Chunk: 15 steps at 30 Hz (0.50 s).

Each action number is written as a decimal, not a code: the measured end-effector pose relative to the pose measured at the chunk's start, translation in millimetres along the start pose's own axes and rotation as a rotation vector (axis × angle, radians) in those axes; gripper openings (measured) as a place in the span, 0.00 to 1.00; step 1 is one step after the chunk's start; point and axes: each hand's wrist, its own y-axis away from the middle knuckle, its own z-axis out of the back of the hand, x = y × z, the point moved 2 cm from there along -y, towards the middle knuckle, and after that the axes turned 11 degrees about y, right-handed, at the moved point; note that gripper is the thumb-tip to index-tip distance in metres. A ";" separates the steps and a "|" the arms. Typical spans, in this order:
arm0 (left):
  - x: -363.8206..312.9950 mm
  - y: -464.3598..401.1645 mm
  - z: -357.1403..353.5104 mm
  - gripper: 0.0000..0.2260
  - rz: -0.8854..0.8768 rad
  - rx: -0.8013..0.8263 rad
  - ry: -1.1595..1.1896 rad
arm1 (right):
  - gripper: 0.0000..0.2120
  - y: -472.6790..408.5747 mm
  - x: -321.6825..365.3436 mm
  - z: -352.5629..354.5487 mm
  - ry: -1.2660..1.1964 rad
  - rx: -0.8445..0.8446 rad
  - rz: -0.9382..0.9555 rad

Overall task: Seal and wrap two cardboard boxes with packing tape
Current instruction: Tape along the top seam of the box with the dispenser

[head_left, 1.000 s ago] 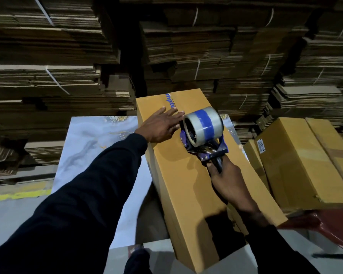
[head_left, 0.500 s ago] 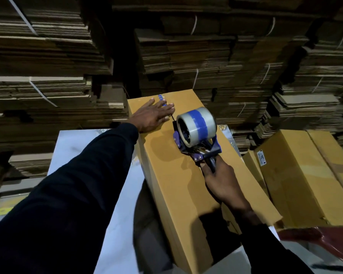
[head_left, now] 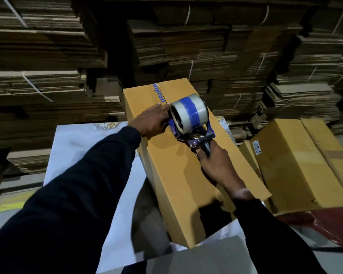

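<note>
One long cardboard box (head_left: 178, 175) is laid on the pale tabletop (head_left: 81, 147), its long axis running away from the person toward the stacked flat cartons (head_left: 206, 56). Down the middle of its top a printed strip of tape (head_left: 160, 93) is seen at the far end. The tape dispenser (head_left: 188, 117) is planted on that line, roll upright, and its handle is gripped from the near side by the right hand (head_left: 216, 165), fingers wrapped round it. The left hand (head_left: 153, 121) is pressed flat on the box top just left of the roll, fingers straight, touching the dispenser's edge. From the dispenser, the untaped stretch lies toward the person, so a pull along the long axis looks called for. A second box (head_left: 297, 165) is parked to the right, well clear.
</note>
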 end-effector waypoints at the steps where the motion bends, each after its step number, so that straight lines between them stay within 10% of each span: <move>1: -0.9 1.3 1.8 0.20 0.005 0.006 0.000 | 0.16 0.9 -0.7 -0.2 0.009 -0.001 0.004; 15: 17.0 -5.2 -5.5 0.24 0.050 0.137 -0.036 | 0.15 54.9 -32.9 10.0 0.015 0.024 0.003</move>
